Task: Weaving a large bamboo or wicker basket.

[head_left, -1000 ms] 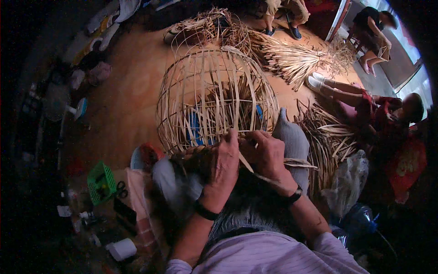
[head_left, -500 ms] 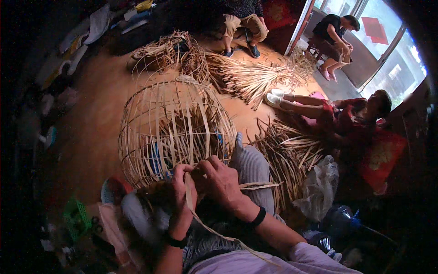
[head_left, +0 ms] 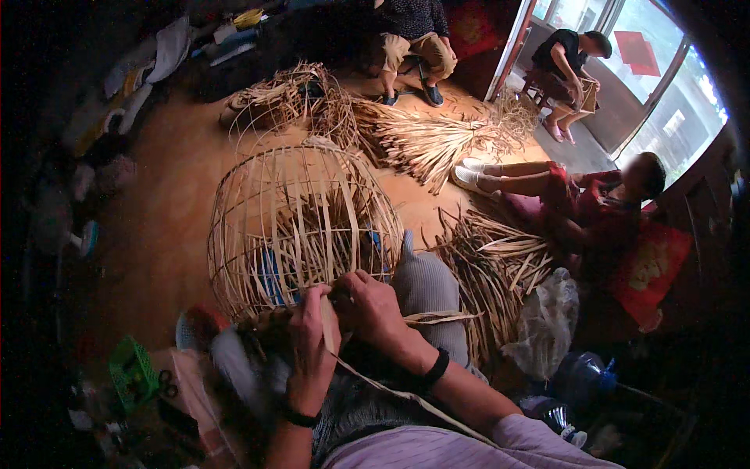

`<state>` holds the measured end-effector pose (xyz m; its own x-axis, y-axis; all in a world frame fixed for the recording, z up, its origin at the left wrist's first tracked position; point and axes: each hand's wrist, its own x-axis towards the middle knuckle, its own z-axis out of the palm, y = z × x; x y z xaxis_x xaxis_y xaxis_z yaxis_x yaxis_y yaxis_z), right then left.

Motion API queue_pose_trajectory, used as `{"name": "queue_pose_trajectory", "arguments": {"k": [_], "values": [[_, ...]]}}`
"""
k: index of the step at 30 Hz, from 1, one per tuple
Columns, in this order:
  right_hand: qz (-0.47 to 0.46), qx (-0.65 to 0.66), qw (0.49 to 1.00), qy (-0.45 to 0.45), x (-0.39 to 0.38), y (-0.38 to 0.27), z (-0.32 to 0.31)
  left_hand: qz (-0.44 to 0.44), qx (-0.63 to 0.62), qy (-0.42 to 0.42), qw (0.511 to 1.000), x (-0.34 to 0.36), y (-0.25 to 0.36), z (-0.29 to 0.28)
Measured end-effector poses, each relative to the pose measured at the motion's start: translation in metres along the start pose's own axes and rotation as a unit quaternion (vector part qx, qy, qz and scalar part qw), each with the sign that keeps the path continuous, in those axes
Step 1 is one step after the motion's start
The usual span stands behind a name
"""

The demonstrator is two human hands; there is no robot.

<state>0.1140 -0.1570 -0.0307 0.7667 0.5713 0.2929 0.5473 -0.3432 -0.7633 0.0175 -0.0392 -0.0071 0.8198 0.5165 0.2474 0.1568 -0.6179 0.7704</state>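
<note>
An open-ribbed basket frame [head_left: 353, 207] of pale plant strips stands between my knees, with its near edge by my fingers. My left hand [head_left: 314, 344] is closed, thumb and fingers pinching a flat dried strip [head_left: 391, 392] whose long tail trails down to the right across my lap. Close beside it, my right hand [head_left: 380, 314] is also closed, fingers bent at the same edge. What lies between its fingertips is hidden. Another strip end [head_left: 441, 317] sticks out to the right beneath that hand, over my grey trouser leg.
Dried stalks lie in a fanned bundle [head_left: 437, 137] beyond the basket and a darker bundle [head_left: 500, 273] at right. Nearer are a clear plastic bag [head_left: 539, 320] and a large bottle [head_left: 584, 375]. A green plastic basket [head_left: 131, 371] is at left. Several people sit around the room.
Both hands stay pinched at the basket's edge, having shifted only slightly. The strip's tail lies farther right across my lap. The seated person by the window has raised the woven piece a little.
</note>
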Motion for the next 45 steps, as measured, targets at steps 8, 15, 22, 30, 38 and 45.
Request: {"name": "queue_pose_trajectory", "arguments": {"k": [8,15,22,30,38,45], "values": [[0.019,-0.032,0.999,0.022,-0.008,0.023,0.007,-0.052,-0.128,0.018,0.990,-0.007,-0.002,-0.041],[-0.021,0.086,0.996,0.015,-0.025,0.015,-0.025,-0.084,-0.188,0.118,0.972,0.001,-0.061,-0.083],[0.095,0.158,0.983,-0.023,-0.043,0.037,-0.047,-0.091,-0.115,0.186,0.971,-0.022,-0.149,-0.150],[-0.069,-0.092,0.990,-0.078,0.006,0.034,-0.017,-0.105,-0.051,0.146,0.982,-0.059,-0.197,-0.133],[-0.014,0.012,1.000,-0.002,0.003,0.008,0.001,-0.110,0.013,0.072,0.991,-0.047,-0.193,-0.136],[0.100,0.215,0.971,-0.033,-0.001,0.014,0.005,-0.073,0.076,0.092,0.990,-0.049,-0.203,-0.133]]}}
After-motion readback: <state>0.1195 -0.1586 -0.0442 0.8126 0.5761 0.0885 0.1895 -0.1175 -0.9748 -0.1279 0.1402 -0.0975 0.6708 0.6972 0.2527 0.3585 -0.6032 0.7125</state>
